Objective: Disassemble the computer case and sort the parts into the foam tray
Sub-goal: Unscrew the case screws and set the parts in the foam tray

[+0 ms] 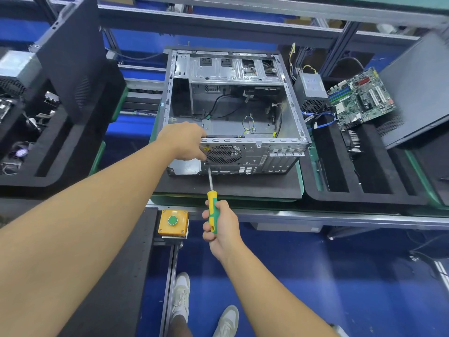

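An opened grey computer case (245,110) lies on its side on a black mat, its inside mostly bare apart from some cables. My left hand (185,139) grips the case's near rear edge beside the round fan grille (224,154). My right hand (218,227) holds a yellow-green screwdriver (211,210), its shaft pointing up at the rear panel just below the grille. The black foam tray (364,166) stands to the right, holding a power supply (312,90), a green motherboard (362,98) and blue cables.
A dark side panel (418,93) leans at the tray's right end. Another foam tray (36,132) with parts and an upright panel stands at the left. A yellow box with a green button (173,221) sits on the bench's front rail. Shelf frames run behind.
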`<state>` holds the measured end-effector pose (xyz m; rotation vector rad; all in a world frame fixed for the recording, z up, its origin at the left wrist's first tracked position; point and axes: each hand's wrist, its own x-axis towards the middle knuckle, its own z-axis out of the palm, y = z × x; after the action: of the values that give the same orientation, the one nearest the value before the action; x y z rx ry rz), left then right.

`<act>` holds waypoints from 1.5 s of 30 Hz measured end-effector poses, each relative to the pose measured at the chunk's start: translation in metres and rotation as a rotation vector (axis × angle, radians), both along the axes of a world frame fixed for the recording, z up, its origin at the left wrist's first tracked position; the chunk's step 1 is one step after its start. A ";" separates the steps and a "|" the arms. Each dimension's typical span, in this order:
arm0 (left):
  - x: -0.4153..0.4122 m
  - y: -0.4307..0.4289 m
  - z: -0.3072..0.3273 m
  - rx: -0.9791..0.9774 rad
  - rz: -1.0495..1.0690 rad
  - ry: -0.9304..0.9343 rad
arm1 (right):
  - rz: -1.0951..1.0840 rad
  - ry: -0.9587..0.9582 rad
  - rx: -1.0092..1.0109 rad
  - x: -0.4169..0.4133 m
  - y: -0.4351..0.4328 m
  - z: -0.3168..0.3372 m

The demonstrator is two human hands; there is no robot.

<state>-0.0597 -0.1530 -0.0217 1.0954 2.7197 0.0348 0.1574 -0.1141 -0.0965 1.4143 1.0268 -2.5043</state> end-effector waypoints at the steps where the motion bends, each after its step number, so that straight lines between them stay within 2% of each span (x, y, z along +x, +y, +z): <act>1: 0.000 0.000 0.000 0.003 0.001 0.000 | -0.010 0.030 -0.064 0.000 0.001 -0.002; 3: -0.001 0.000 -0.001 0.001 -0.003 0.002 | -0.037 0.090 -0.182 0.001 -0.001 -0.003; 5: -0.001 0.000 -0.001 -0.001 -0.009 0.009 | -0.034 0.095 -0.152 0.000 -0.005 -0.001; 10: 0.000 0.000 -0.003 0.006 -0.007 0.026 | 0.162 0.030 0.592 -0.006 -0.021 0.002; 13: 0.001 0.000 -0.003 0.010 -0.006 0.029 | 0.241 0.029 0.850 -0.007 -0.025 0.008; 16: 0.001 0.000 -0.003 0.004 -0.001 0.032 | 0.320 -0.068 1.137 -0.001 -0.023 0.009; 18: 0.001 0.000 -0.002 -0.002 -0.002 0.031 | 0.335 -0.095 1.211 0.002 -0.020 0.008; 21: 0.001 0.000 -0.002 0.004 -0.009 0.033 | 0.337 -0.077 1.220 -0.001 -0.021 0.006; 23: 0.001 0.000 -0.003 0.007 -0.016 0.041 | 0.307 -0.026 1.150 -0.002 -0.026 0.005; 31: 0.000 -0.002 -0.003 0.010 -0.018 0.033 | 0.057 0.142 0.492 -0.008 -0.025 0.003; 36: 0.002 -0.001 -0.001 0.013 -0.015 0.026 | 0.051 0.114 0.467 -0.005 -0.010 -0.005; 40: 0.004 -0.002 0.002 0.024 -0.015 0.021 | -0.053 0.210 0.042 -0.001 0.003 -0.008; 42: 0.005 -0.002 0.002 0.022 -0.005 0.023 | -0.026 0.183 0.086 -0.002 0.005 -0.008; 45: 0.008 -0.002 0.004 0.005 0.007 0.041 | 0.071 0.058 0.549 -0.005 -0.006 -0.005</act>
<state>-0.0515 -0.1551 -0.0176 1.0994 2.7608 0.0201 0.1520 -0.1205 -0.1015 1.3816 1.8426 -2.3213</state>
